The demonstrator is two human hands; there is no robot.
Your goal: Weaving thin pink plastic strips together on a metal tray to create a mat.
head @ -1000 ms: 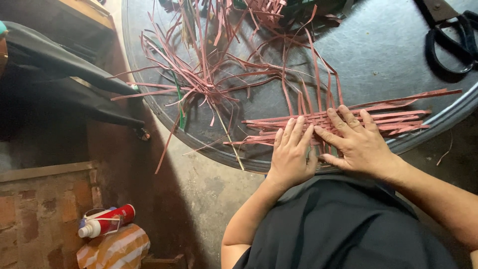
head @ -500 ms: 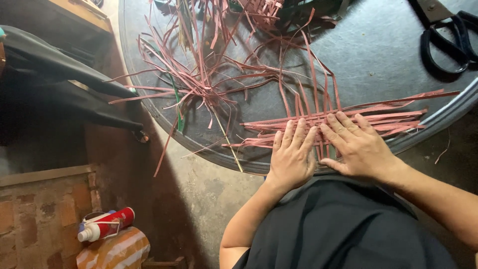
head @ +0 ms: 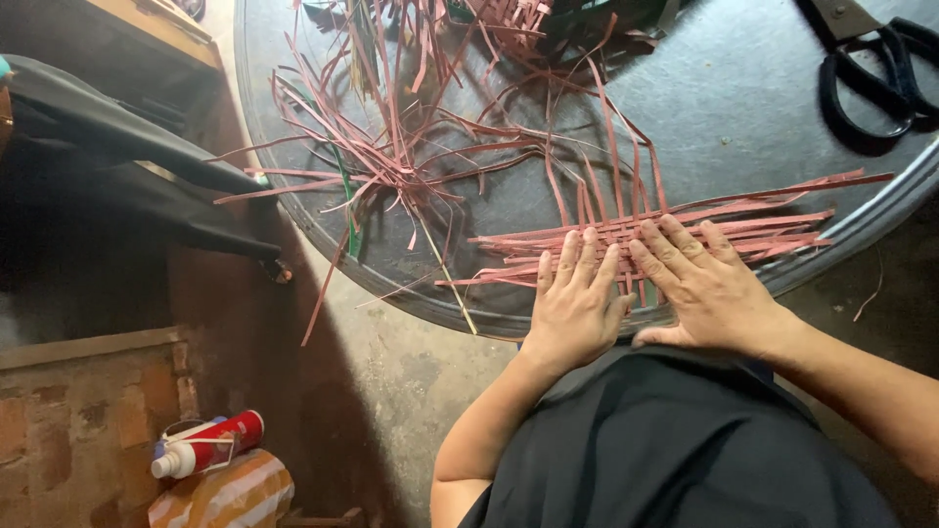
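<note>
Left hand (head: 577, 303) and right hand (head: 709, 284), fingers flat and slightly spread, press the woven strips (head: 626, 235) at the tray's (head: 411, 293) lower-centre rim. Strips look light, springy; best held near the crossings.

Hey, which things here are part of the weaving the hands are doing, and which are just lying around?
In hand:
left hand, flat on the woven strips
right hand, flat on them too
woven pink strips
loose pink strips
round tray bearing them

Lying about:
black scissors
red and white tube
striped cloth
</note>
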